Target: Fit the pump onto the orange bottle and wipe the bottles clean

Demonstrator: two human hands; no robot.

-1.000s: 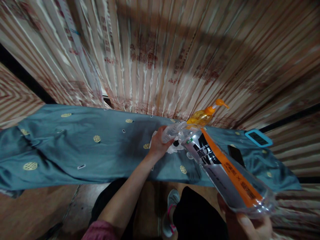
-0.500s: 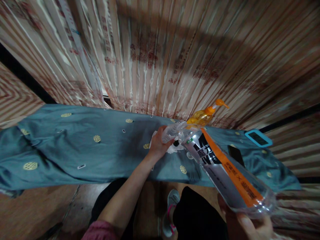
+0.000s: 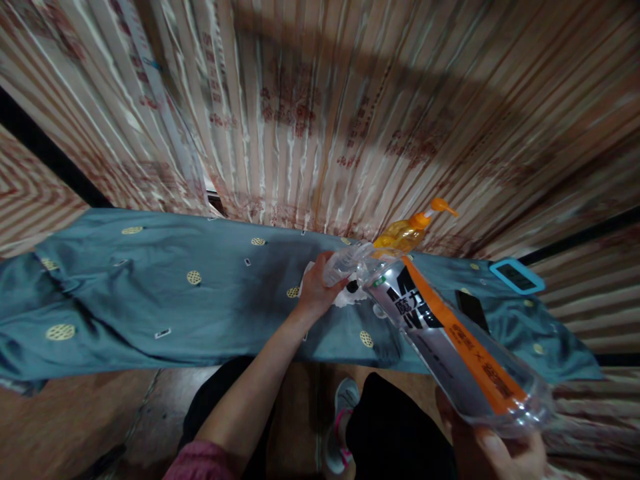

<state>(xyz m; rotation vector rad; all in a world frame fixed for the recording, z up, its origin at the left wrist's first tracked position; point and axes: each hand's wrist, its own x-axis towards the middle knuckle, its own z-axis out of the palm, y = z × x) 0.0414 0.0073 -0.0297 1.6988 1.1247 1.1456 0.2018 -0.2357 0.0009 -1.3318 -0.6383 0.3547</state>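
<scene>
My right hand (image 3: 507,453) grips the base of a large clear plastic bottle (image 3: 445,333) with a silver and orange label. The bottle slants, its neck up and to the left. Closed around a small clear plastic bottle (image 3: 345,262) is my left hand (image 3: 319,288), and this bottle's end meets the large bottle's neck. Whether liquid passes between them I cannot tell. Beneath them lies white tissue (image 3: 350,297) with a small black thing (image 3: 353,287) on it. Just behind stands a yellow pump bottle (image 3: 405,233) with an orange pump, partly hidden.
A teal cloth with yellow prints (image 3: 225,300) covers the narrow table. At its right side lie a dark phone (image 3: 473,310) and a blue-framed device (image 3: 517,276). A pleated patterned curtain (image 3: 310,120) hangs behind. My legs and shoe (image 3: 345,420) are below the front edge.
</scene>
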